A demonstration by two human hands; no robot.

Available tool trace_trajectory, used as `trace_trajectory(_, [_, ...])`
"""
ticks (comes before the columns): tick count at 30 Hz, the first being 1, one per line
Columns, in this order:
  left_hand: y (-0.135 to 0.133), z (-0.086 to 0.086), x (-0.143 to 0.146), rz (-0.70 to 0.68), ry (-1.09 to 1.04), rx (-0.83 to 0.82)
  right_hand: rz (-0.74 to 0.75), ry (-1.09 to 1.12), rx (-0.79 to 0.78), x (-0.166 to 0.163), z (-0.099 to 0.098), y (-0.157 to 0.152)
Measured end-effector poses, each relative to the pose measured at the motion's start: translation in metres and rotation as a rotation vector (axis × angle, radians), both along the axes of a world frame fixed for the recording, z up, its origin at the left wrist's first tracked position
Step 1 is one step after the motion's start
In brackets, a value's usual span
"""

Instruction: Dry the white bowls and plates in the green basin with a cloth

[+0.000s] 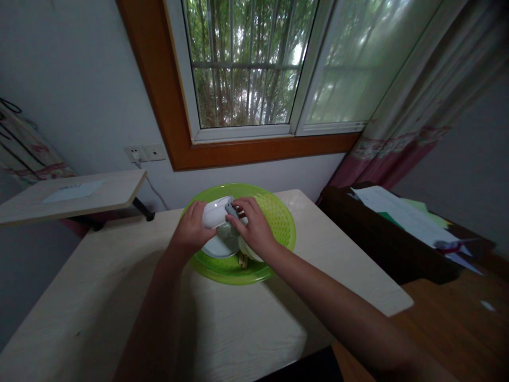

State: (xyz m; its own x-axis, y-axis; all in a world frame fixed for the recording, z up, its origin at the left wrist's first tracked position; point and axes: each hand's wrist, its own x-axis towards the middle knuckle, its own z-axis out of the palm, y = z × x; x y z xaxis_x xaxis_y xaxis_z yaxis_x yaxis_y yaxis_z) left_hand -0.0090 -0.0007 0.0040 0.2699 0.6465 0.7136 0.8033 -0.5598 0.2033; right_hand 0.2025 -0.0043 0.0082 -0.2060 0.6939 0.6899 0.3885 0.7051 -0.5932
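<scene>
My left hand [191,229] is closed on the side of a white bowl [216,213], which is tilted above a green plastic basket [234,277]. Pinched in my right hand [254,225] is a small grey cloth or pad [231,210], pressed at the bowl's right edge; its exact kind is unclear. Below the hands, inside the basket, lie a white plate [218,248] and a clear or greyish round dish [228,232]. Short wooden sticks [243,260] show near a pale bowl [254,252], partly hidden by my right hand.
The basket stands on a light wooden table [147,297]. A low raised shelf [107,193] with a paper on it is at the left. Wall sockets [145,153] with a cable and a barred window [246,69] lie behind. Papers [401,215] cover a dark piece of furniture at the right.
</scene>
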Motion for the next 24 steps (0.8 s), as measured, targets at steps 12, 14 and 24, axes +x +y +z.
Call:
trace_trajectory(12, [-0.0028,0.0031,0.0012,-0.001,-0.008,-0.029,-0.037,-0.117,0.129,0.0006,0.0045,-0.0042])
trace_trajectory(14, [-0.0029,0.003,0.0012,0.003,-0.006,-0.027,-0.036,-0.113,0.139,0.001,0.005,-0.0039])
trace_trajectory(24, [-0.0004,0.0001,0.0002,-0.023,0.026,0.003,-0.06,-0.127,0.182,0.0025,0.0028,-0.0015])
